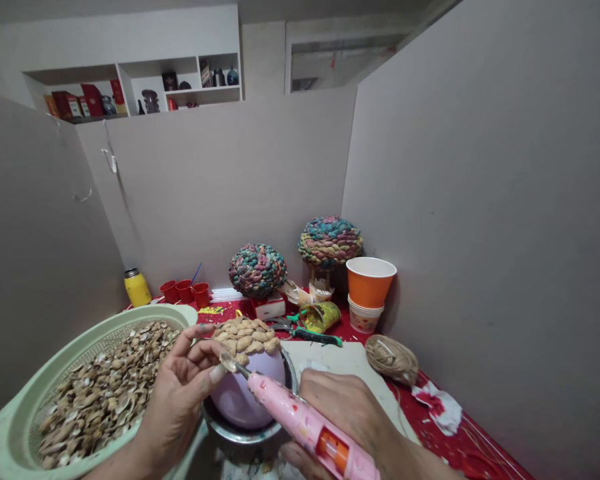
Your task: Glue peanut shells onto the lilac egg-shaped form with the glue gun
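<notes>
My left hand (187, 377) pinches a peanut shell half (227, 362) between thumb and fingers, its hollow side showing. In my right hand (347, 407) is a pink glue gun (300, 413), with its metal nozzle at the shell. Just behind them a purple balloon (250, 393) sits in a metal bowl (253, 437). Peanut shells (245, 335) cover the top of the balloon; its lower front is bare. To the left stands a green strainer basket (23, 400) full of loose shells (113, 387).
Two colourful shell-covered domes (258, 270) (330, 241) stand at the back. Red cups (184, 290), a yellow jar (137, 287), green-handled pliers (317, 337), an orange paper bowl stack (370, 287), twine (391, 359) and a stained tissue (437, 407) lie around. Grey panels enclose the table.
</notes>
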`<state>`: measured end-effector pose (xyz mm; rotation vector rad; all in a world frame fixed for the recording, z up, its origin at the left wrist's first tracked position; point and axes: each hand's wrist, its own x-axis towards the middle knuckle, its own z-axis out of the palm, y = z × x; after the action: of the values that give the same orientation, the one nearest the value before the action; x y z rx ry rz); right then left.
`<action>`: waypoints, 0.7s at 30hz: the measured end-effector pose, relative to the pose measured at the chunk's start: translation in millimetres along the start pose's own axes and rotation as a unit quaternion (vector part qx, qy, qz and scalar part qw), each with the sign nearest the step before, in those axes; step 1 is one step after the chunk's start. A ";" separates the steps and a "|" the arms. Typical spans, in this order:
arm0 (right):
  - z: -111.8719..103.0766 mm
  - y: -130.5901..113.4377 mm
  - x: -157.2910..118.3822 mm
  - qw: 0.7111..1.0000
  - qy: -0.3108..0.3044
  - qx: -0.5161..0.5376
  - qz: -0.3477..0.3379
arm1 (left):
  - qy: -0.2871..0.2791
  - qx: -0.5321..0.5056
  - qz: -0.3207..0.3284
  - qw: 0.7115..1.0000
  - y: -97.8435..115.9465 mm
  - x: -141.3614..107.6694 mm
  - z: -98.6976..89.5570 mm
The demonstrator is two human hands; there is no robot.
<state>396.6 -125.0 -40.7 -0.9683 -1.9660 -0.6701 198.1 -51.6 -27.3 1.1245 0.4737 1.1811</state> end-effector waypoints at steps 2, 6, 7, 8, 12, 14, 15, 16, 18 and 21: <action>1.8 0.7 -1.7 1.000 0.001 -0.001 0.002 | 0.000 -0.002 -0.001 1.000 0.2 0.1 0.4; 3.9 2.8 -5.9 1.000 -0.012 0.001 0.004 | 0.006 -0.005 0.005 1.000 0.9 -0.2 0.8; 3.9 3.0 -6.3 1.000 -0.013 0.003 0.002 | 0.006 -0.005 0.007 1.000 1.1 -0.3 0.8; 3.7 3.0 -6.4 1.000 -0.009 0.004 0.000 | 0.005 -0.005 0.008 1.000 1.2 -0.3 0.8; 3.1 1.2 -5.9 1.000 -0.010 -0.004 0.001 | 0.003 -0.011 0.004 1.000 1.8 0.3 1.2; 3.3 -0.4 -5.8 1.000 -0.016 -0.006 -0.002 | 0.005 -0.014 0.005 1.000 2.1 0.8 1.8; 3.4 -1.2 -5.8 1.000 -0.018 -0.009 -0.006 | 0.007 -0.014 0.005 1.000 2.2 1.0 2.1; 3.3 -1.9 -5.6 1.000 -0.022 -0.012 -0.008 | 0.009 -0.015 0.005 1.000 2.1 1.1 2.3; 2.9 -3.4 -5.0 0.999 -0.023 -0.022 -0.007 | 0.006 -0.014 0.007 1.000 1.4 0.9 2.1; 1.9 -4.3 -3.9 0.999 -0.019 -0.026 -0.011 | -0.008 -0.007 0.011 1.000 -1.4 0.1 -0.5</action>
<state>393.7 -127.6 -45.5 -0.9982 -2.0046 -0.7229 198.4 -51.3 -28.8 1.1289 0.4425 1.1922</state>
